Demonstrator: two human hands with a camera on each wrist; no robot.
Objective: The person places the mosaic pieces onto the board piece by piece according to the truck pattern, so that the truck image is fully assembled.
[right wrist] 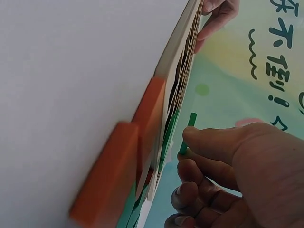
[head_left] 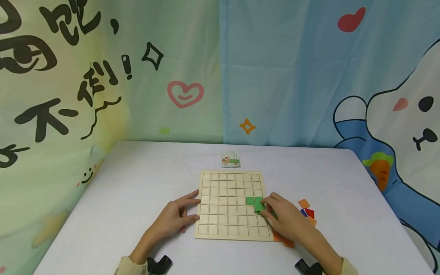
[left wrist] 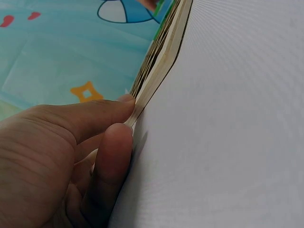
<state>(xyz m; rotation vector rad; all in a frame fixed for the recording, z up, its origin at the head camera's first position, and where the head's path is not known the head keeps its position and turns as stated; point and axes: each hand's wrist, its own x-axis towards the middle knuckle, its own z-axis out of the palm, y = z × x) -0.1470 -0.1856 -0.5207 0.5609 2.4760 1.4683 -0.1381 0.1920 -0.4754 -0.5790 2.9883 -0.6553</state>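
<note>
A pale wooden grid board (head_left: 227,219) lies on the white table. My left hand (head_left: 176,214) rests at its left edge, fingertips and thumb against the rim. Above the board's right side, my right hand (head_left: 283,214) pinches a green tile (right wrist: 188,133) between thumb and fingers; the right wrist view shows it raised off the grid. Other green tiles (head_left: 250,201) sit in the grid cells just left of and under that hand. The lower end of the held tile is partly covered by the fingers.
A small picture card (head_left: 230,159) with a coloured grid pattern lies beyond the board. Loose tiles, including an orange tile (head_left: 304,203), a red tile (head_left: 309,213) and several more, lie right of the board. More orange tiles (right wrist: 107,175) lie against its right edge.
</note>
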